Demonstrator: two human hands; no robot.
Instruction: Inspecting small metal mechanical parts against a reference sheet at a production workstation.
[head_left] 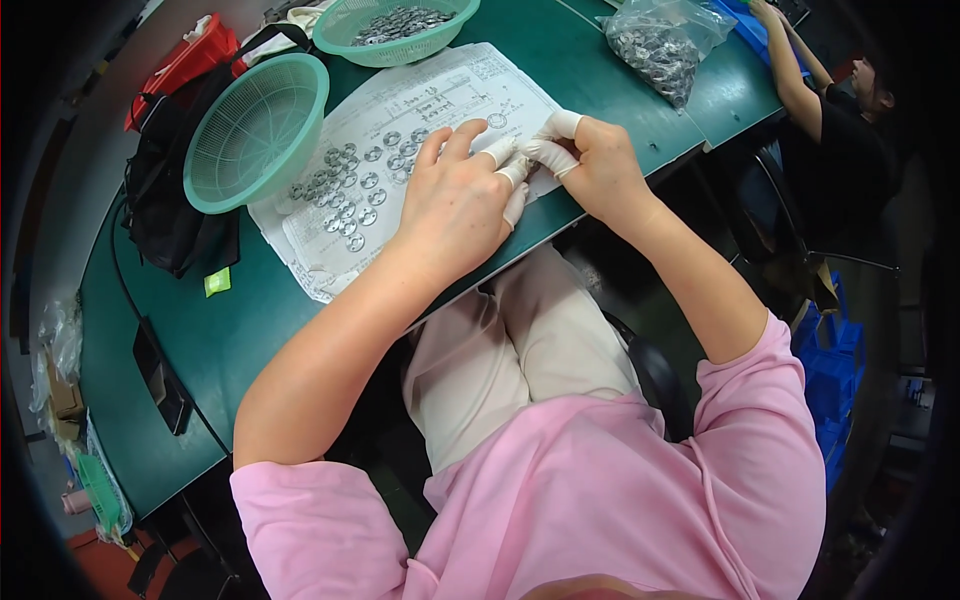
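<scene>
Beside printed white paper sheet on green counter: left hand and right hand fingertips meet, grips narrow, contents hidden; small silver metal discs lie left, nearer left hand.

both forearms reach to upper centre; left hand and right hand meet, white-capped fingertips pinched together.

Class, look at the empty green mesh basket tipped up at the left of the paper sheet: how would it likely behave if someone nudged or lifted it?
The empty green mesh basket looks like thin openwork plastic, so probably light and slightly flexible. It leans on its rim against a black bag, so a nudge might tip or roll it. The green table looks smooth; it would likely slide easily.
</scene>
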